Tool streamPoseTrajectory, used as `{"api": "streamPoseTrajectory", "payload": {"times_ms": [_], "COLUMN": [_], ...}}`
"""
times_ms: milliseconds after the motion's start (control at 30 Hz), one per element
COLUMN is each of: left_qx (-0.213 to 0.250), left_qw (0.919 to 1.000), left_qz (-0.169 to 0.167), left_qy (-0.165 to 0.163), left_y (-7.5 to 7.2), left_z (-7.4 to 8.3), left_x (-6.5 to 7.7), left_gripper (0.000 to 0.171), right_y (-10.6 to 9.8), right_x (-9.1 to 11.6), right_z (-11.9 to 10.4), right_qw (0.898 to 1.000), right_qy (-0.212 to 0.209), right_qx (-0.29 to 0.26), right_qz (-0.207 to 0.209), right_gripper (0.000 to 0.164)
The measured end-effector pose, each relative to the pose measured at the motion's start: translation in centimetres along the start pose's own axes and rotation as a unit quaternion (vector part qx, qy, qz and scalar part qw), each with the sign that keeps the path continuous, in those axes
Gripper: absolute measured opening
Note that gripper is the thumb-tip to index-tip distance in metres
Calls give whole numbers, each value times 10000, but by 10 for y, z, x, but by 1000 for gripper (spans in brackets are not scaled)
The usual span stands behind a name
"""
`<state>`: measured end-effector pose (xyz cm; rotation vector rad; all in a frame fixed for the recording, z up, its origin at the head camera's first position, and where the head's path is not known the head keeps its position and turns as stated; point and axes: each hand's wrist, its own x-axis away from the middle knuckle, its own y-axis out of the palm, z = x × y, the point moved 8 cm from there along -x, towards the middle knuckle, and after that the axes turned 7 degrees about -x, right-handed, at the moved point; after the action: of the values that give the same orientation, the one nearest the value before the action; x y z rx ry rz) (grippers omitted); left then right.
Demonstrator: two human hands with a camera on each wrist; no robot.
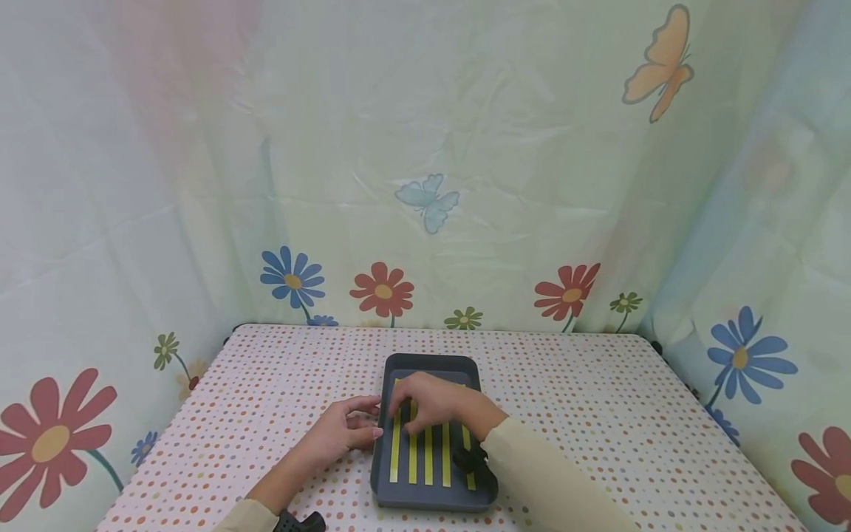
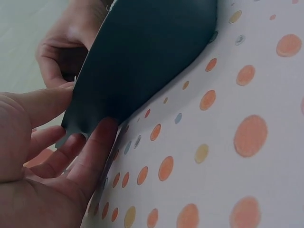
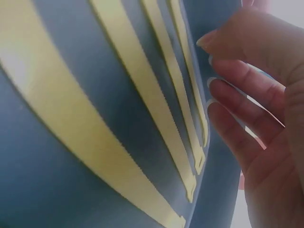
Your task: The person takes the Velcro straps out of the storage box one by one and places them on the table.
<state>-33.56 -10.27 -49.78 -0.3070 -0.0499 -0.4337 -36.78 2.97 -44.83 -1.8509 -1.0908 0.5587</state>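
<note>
Dark grey tray (image 1: pixel 435 502) lies on the dotted tabletop (image 1: pixel 578 399), long sides running away from the person. Five yellow strips (image 1: pixel 428 458) lie lengthwise on its floor, roughly parallel. On my head feed the left hand (image 1: pixel 339 432) is at the tray's left wall, digits spread and relaxed; the left wrist feed shows them touching the wall, one laid against its outer face. I see no firm grip there.

Right hand (image 1: pixel 428 403) is inside the tray's outline, over the strips on the left, fingers bent downward. Thumb and fingertips stand apart; I make out nothing held between them. Whether a fingertip touches a strip, I cannot tell.

Both forearms wear cream sleeves (image 1: pixel 548 480); I note a black wrist device (image 1: pixel 468 458) on the right, partly covering the rightmost strip. Behind the table hangs a pale curtain (image 1: pixel 518 148), printed with flowers (image 1: pixel 382 290) and butterflies (image 1: pixel 428 203).
</note>
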Motion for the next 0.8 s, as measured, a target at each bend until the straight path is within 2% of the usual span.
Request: {"api": "streamPoseTrajectory", "payload": {"times_ms": [200, 567, 800], "left_qx": [-94, -206, -152], "left_qw": [9999, 9997, 9999], "left_qz": [36, 40, 10], "left_qy": [-38, 105, 49], "left_y": [0, 0, 0], "left_z": [2, 6, 3], "left_x": [2, 2, 1], "left_gripper": [68, 68, 68], "right_y": [2, 8, 12], "right_x": [-7, -17, -20], "right_z": [0, 1, -1], "right_qw": [9997, 9986, 9971], "right_qy": [-172, -101, -131], "right_qx": [155, 373, 573], "right_qz": [-94, -360, -474], "right_gripper": [28, 28, 26]}}
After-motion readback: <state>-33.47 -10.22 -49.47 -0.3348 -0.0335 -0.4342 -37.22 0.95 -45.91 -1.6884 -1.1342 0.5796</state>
